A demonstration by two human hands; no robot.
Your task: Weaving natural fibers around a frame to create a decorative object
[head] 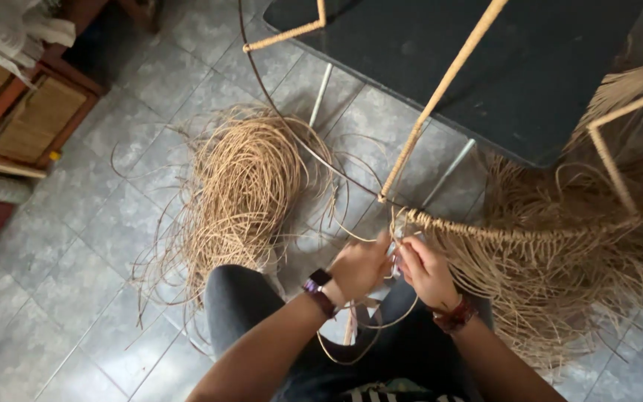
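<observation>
Closest to me are my own knees in dark trousers [243,305], with both forearms reaching out over them. My left hand [358,266], a watch [318,287] on its wrist, is closed around a thin strand of rattan [370,324] that loops down slack between my legs; my right hand [427,269], with a dark red bracelet [454,316] at the wrist, is pinched shut on the same strand where it meets the frame. Both hands sit touching each other at the left end of the wrapped rail [515,232], which is the piece I am working on. That rail runs away from my hands to the right and slightly upward, so its long axis lies left to right across my view, and my right hand is the nearer one to its length. Below the rail a thick fringe of loose fibres [559,298] hangs and spreads to the right. A wrapped rod [440,97] rises from just above my hands, slanting up and to the right. Further out on the grey tiled floor [61,298], to the left of my hands and well apart from them, lies a loose bundle of rattan strands [239,186]. Beyond that stands a dark table top [500,67] on pale legs, and at far left a wooden cabinet with woven panels [31,119].
</observation>
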